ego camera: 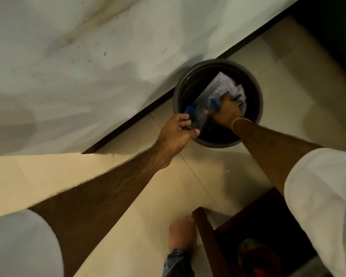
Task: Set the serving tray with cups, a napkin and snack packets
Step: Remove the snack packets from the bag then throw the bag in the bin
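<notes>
A bare foot (pixel 181 230) stands by a wooden stand (pixel 212 242). Further on, the left hand (pixel 176 132) and right hand (pixel 227 111) each grip a bottle (pixel 198 116) over the bin (pixel 257 108) (no tray in sight). The person should drop them straight in, clear of the rim.

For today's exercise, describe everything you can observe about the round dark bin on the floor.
The round dark grey bin stands upright on pale floor tiles, close against the white wall's dark skirting. It looks like smooth plastic, with a thick rim and a black interior. Crumpled white printed papers lie inside. Both hands reach over its near rim: the left hand and right hand hold clear crushed plastic bottles with blue labels above it.
</notes>
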Tool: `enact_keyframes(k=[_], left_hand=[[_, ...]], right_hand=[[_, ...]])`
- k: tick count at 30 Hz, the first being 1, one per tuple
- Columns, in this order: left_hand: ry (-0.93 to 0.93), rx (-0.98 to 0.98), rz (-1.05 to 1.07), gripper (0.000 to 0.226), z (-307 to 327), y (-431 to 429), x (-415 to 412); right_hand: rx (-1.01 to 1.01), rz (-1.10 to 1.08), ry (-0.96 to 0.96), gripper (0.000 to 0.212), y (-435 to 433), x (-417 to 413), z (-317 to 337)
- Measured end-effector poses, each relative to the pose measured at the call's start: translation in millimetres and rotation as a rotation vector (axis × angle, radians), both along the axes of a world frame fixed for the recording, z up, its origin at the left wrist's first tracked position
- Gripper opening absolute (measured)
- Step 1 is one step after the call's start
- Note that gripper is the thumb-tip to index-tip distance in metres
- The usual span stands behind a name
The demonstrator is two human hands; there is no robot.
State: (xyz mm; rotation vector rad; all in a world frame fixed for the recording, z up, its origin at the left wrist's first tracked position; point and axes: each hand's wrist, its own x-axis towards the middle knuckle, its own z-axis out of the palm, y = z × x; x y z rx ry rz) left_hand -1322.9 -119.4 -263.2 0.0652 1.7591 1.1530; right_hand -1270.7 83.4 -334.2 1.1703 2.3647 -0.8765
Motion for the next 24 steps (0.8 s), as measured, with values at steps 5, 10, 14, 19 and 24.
enact_keyframes(k=[5, 10, 14, 19, 24], left_hand=[[0.091, -0.011, -0.071, 0.050, 55, 23, -4], [0.296, -0.001, -0.115, 0.045, 161, 90, -25], [0.504, 0.050, -0.192, 0.046, 283, 147, -25], [0.733, 0.169, -0.289, 0.058, 448, 203, -1], [0.978, 0.265, -0.364, 0.068, 612, 242, 45]], right_hand=[[0.023, 0.080, 0.030, 0.086, 16, 2, 81], [0.047, 0.010, 0.153, 0.061, 53, 0, 205], [0.138, -0.049, 0.271, 0.056, 94, 10, 338], [0.248, -0.113, 0.442, 0.059, 139, 46, 519], [0.401, -0.138, 0.574, 0.064, 168, 111, 701]])
